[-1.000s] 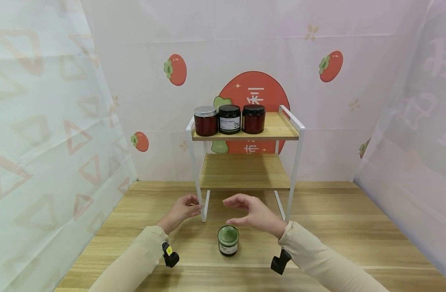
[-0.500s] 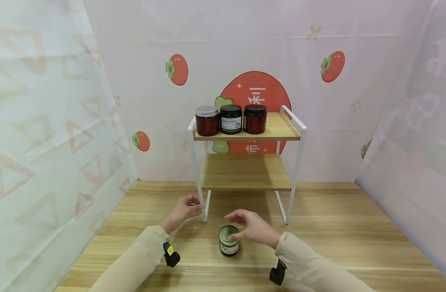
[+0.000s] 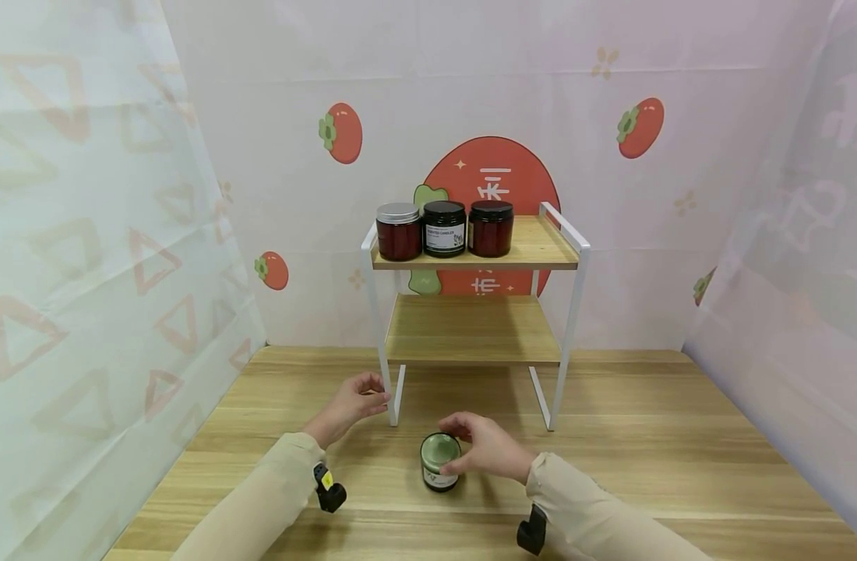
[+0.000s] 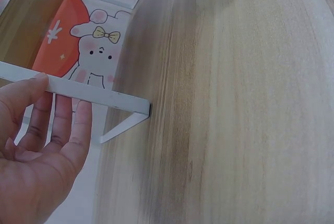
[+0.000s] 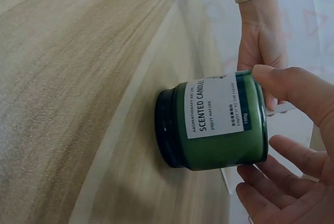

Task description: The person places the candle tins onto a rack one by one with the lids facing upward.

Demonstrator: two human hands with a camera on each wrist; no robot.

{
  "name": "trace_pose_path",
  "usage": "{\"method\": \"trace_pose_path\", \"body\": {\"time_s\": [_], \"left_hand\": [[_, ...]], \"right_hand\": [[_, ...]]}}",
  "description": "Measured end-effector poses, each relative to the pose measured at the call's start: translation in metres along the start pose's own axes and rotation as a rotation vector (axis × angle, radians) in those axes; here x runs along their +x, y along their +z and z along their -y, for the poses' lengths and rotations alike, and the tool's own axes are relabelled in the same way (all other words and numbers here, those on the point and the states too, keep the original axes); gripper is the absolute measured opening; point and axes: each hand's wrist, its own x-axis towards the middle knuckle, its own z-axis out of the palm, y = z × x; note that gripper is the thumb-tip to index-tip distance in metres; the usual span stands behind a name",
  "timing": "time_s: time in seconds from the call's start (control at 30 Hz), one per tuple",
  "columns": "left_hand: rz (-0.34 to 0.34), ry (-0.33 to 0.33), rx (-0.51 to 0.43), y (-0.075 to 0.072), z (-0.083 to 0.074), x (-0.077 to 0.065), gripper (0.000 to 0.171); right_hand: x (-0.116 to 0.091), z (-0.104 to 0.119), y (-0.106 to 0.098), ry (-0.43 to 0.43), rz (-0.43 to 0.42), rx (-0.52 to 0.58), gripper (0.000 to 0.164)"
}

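Observation:
A green scented candle jar (image 3: 439,460) stands upside down on the table, its dark lid against the wood. In the right wrist view the white label of the candle jar (image 5: 214,106) faces the camera. My right hand (image 3: 488,448) is around the jar's right side, thumb near its upturned base and fingers along the far side. My left hand (image 3: 351,405) pinches the white front left leg (image 4: 94,92) of a two-tier rack between thumb and fingers. Three lidded candle jars stand in a row on the rack's top shelf (image 3: 537,243).
The row holds a red jar with a silver lid (image 3: 399,234), a dark labelled jar (image 3: 444,230) and a red jar with a black lid (image 3: 491,230). Below is the lower wooden shelf (image 3: 470,327). Printed cloth walls (image 3: 274,156) enclose the wooden table (image 3: 632,460).
My right hand has come down and toward me, from above the table beside the rack to the green candle jar, and its fingers have closed around it. The left hand stays on the leg.

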Motion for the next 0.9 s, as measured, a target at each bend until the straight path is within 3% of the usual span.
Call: {"method": "trace_pose_path", "body": {"time_s": [0.4, 0.9], "left_hand": [[0.006, 0.004, 0.011, -0.001, 0.000, 0.000, 0.020], [0.006, 0.002, 0.011, -0.002, 0.001, 0.001, 0.020]], "right_hand": [[0.000, -0.006, 0.006, -0.017, 0.011, -0.031, 0.067], [0.000, -0.012, 0.010, 0.043, 0.035, -0.041, 0.063]]}}
